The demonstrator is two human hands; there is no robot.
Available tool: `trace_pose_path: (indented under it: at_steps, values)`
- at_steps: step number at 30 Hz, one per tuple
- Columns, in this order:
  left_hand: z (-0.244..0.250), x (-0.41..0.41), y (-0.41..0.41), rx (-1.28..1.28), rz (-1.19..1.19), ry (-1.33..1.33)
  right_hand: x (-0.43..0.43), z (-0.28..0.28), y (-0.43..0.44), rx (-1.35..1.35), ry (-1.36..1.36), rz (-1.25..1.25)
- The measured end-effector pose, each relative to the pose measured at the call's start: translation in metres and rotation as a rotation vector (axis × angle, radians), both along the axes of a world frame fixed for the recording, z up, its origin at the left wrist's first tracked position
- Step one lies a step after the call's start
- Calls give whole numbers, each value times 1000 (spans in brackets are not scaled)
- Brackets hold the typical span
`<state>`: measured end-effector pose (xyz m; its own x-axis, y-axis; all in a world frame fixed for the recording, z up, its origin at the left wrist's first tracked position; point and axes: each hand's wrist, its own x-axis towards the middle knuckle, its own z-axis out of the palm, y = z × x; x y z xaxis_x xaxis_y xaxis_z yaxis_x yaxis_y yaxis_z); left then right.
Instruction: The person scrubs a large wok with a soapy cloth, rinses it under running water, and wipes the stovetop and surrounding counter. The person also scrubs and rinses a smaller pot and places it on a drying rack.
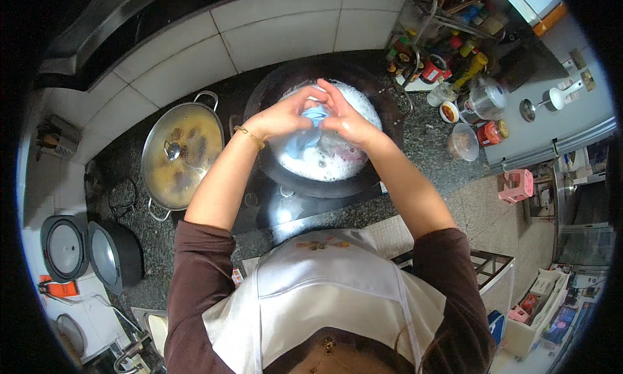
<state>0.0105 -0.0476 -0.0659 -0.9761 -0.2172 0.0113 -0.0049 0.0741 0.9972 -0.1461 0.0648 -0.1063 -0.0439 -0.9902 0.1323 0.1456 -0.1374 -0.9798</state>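
Observation:
A light blue cloth (302,142) is bunched between my two hands over a large dark wok (265,167). My left hand (282,115), with a gold bracelet at its wrist, grips the cloth from the left. From the right, my right hand (348,123) pinches it, the thumb close to the left hand's fingers. Part of the cloth hangs down towards the white foam (323,167) that fills the wok. A reddish patch shows through the foam at the right. Whether the cloth's lower end touches the foam I cannot tell.
Left of the wok stands a glass-lidded pot (194,184) with yellowish contents. A grey lidded appliance (129,259) sits at the far left. Several sauce bottles (469,69), a small bowl (448,112) and a plastic tub (463,142) crowd the right counter. A tiled wall (282,35) rises behind.

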Motion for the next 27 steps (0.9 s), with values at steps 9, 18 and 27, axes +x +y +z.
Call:
trace_pose_path:
  at_steps: [9,18,27]
  values:
    - [3,11,-21,-424,-3,-270,-35,26,0,283,303,133]
    - [-2,2,-54,-579,175,-275,-70,52,6,178,322,90]
    - [45,-34,-45,-1070,516,-218,-111,62,-11,-39,1047,-366]
